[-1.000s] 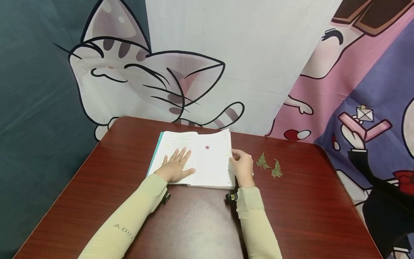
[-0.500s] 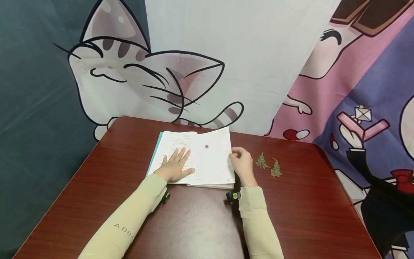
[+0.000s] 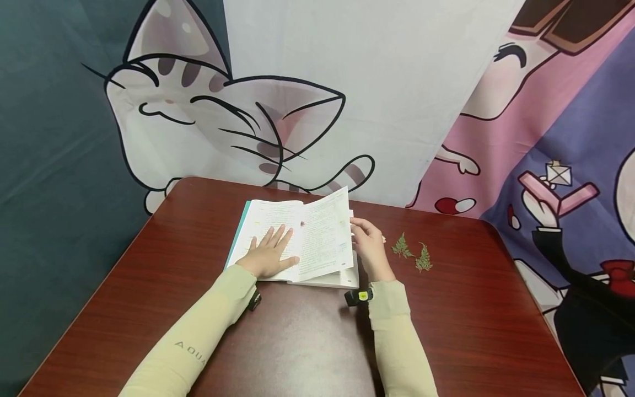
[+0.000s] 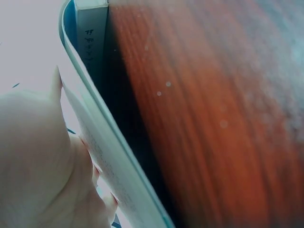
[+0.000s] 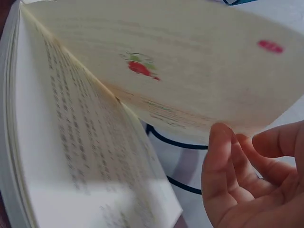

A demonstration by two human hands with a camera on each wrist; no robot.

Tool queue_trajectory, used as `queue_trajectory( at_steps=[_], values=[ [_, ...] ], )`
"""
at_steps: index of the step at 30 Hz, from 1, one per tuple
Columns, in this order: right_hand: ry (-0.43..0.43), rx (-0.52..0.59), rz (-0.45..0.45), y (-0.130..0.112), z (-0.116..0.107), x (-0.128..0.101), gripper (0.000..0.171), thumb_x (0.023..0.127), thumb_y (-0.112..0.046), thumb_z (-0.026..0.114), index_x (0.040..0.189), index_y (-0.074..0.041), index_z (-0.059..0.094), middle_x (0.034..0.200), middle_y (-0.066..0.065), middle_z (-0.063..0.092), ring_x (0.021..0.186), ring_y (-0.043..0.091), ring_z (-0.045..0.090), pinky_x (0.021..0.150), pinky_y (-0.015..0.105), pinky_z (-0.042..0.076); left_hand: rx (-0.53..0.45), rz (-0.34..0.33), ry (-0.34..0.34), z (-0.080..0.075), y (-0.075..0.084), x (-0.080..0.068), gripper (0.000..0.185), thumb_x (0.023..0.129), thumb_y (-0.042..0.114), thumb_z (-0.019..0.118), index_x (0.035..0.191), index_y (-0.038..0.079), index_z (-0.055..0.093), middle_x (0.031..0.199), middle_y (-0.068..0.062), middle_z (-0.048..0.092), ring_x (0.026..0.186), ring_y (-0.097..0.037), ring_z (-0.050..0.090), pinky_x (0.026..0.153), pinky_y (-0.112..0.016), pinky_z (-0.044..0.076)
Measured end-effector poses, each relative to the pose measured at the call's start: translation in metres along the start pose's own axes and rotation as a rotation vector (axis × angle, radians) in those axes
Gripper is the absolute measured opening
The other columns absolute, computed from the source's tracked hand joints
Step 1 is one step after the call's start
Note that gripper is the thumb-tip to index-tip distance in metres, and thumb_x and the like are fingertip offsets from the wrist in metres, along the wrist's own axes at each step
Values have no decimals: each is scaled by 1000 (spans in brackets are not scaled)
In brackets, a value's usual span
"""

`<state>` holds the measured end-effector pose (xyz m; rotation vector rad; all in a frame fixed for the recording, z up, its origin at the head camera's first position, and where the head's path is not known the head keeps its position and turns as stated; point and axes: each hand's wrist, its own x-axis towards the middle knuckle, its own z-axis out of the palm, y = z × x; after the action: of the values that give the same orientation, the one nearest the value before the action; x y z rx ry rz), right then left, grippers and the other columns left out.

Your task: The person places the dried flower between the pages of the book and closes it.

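An open book (image 3: 275, 212) with a teal cover edge lies near the far side of the table. My left hand (image 3: 265, 260) rests on its left-hand page with the fingers spread flat. In the left wrist view that hand (image 4: 38, 161) leans over the curved page edge. At the book's right side, my right hand (image 3: 369, 245) pinches the outer edge of a raised page (image 3: 327, 242). The right wrist view shows this page's underside (image 5: 190, 71), with a small red picture and a pink mark. There the right hand's (image 5: 256, 180) digits are curled at the page edge.
Two green fern-like leaves (image 3: 402, 246) lie on the dark red-brown table (image 3: 297, 342), to the right of my right hand. A cloth backdrop with cartoon figures (image 3: 198, 121) hangs behind the table. Both wrists wear small black camera mounts (image 3: 358, 297).
The page at my right hand has risen from nearly flat and swung left, uncovering part of the leaf beneath. My right hand has moved slightly up with it. The left hand has stayed put.
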<state>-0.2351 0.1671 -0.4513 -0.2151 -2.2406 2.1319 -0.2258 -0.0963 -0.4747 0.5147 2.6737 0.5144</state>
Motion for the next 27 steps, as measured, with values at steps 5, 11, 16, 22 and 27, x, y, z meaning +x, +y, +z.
queue_trajectory(
  at_steps=[5, 11, 16, 22, 27],
  values=[
    [-103, -14, 3, 8, 10, 4, 31, 104, -15, 54, 131, -1, 63, 113, 15, 69, 87, 13, 65, 72, 25, 54, -5, -9, 6, 4, -4, 5, 86, 102, 62, 40, 165, 16, 3, 171, -9, -6, 155, -36, -8, 117, -70, -3],
    [-236, -59, -67, 16, 23, 5, 33, 106, -17, 53, 132, 0, 62, 110, 15, 67, 93, 13, 62, 82, 27, 52, 3, -14, 4, 12, -13, 14, 88, 100, 69, 37, 165, 21, 0, 171, -4, -9, 155, -34, -9, 117, -70, -2],
    [-385, -75, -91, 20, 28, -4, 48, 109, -16, 41, 153, -1, 33, 143, 22, 46, 128, 25, 44, 115, 40, 32, -6, -12, -13, 10, -15, 15, 88, 100, 69, 37, 165, 24, 0, 171, -3, -9, 155, -34, -8, 117, -70, -2],
    [-420, -70, -79, 27, 33, -11, 81, 96, 2, 54, 161, -1, 4, 163, 26, 16, 147, 41, 21, 123, 53, 12, -2, 6, -29, 5, -15, 13, 82, 103, 64, 35, 165, 23, 0, 171, -3, -8, 156, -33, -7, 118, -68, -3],
    [-370, -232, -189, 35, 54, 3, 47, 98, -10, 62, 141, 5, 50, 132, 24, 59, 118, 33, 57, 105, 44, 45, -22, 64, 16, -1, -17, 8, 75, 106, 54, 37, 165, 14, 10, 171, -10, 4, 155, -38, 2, 118, -69, 4]
  ],
)
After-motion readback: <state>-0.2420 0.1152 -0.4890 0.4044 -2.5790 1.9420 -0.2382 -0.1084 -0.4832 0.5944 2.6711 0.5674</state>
